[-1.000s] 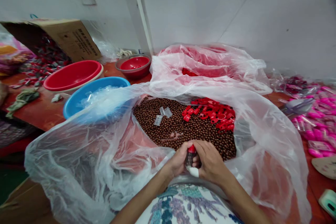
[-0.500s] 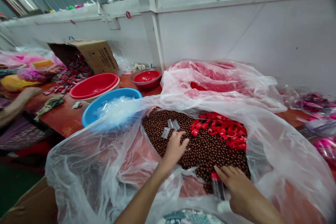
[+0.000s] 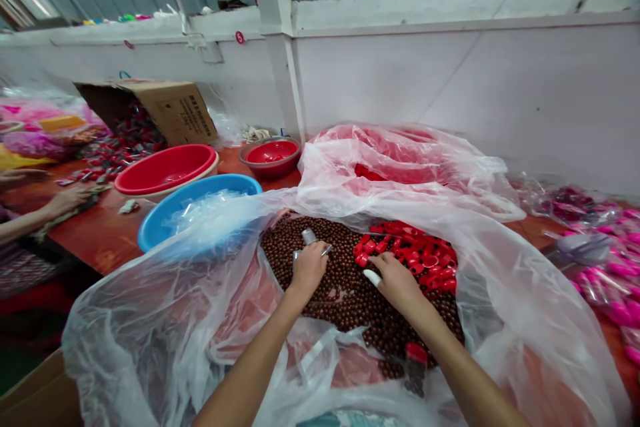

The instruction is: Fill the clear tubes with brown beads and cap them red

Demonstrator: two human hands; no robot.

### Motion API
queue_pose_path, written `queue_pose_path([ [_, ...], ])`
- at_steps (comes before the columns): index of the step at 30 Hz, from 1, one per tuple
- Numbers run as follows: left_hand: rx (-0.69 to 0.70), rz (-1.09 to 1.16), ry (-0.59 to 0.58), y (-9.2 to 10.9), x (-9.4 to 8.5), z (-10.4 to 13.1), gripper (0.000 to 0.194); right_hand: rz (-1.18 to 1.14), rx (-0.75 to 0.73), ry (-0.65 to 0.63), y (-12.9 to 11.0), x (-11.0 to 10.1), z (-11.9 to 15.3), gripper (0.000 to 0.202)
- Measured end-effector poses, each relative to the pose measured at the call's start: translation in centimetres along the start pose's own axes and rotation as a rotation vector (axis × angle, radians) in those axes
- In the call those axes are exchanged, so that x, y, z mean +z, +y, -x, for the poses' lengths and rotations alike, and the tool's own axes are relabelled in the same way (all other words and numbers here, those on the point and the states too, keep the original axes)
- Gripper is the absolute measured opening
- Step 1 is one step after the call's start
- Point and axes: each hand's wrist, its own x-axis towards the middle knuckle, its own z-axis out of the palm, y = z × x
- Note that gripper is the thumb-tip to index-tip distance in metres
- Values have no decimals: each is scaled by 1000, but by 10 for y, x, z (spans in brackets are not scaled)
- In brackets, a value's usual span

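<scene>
My left hand is closed over a small clear plastic tube, whose end sticks out by the thumb. Just beyond its fingers another clear tube lies on a heap of brown beads. My right hand, with a white cover on the thumb, reaches to the near edge of a pile of red plastic caps. Its thumb and fingers are apart, and the fingertips come close to a cap. A tube with a red cap lies at the front of the beads, below my right forearm.
Clear plastic sheeting surrounds the beads. To the left stand a blue basin of clear pieces, a red basin and a tipped cardboard box. A co-worker's hand is at far left. Pink packed items lie right.
My right hand has left the red-capped tube at the front and moved forward to the red caps. My left hand has closed over a clear tube. The view has shifted slightly.
</scene>
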Motion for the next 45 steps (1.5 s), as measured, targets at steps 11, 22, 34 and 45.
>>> queue_pose_path([
  [11,-277,707,-275,-15,20,37,33,-132,89,81,25,8,-9,39],
  [22,-281,871,-324,24,60,13,30,-409,202,196,68,-4,68,40],
  [34,-316,1224,-317,47,78,8,38,-417,193,200,50,5,99,29],
  [45,-414,1592,-480,52,38,26,43,-361,250,243,49,8,100,30],
])
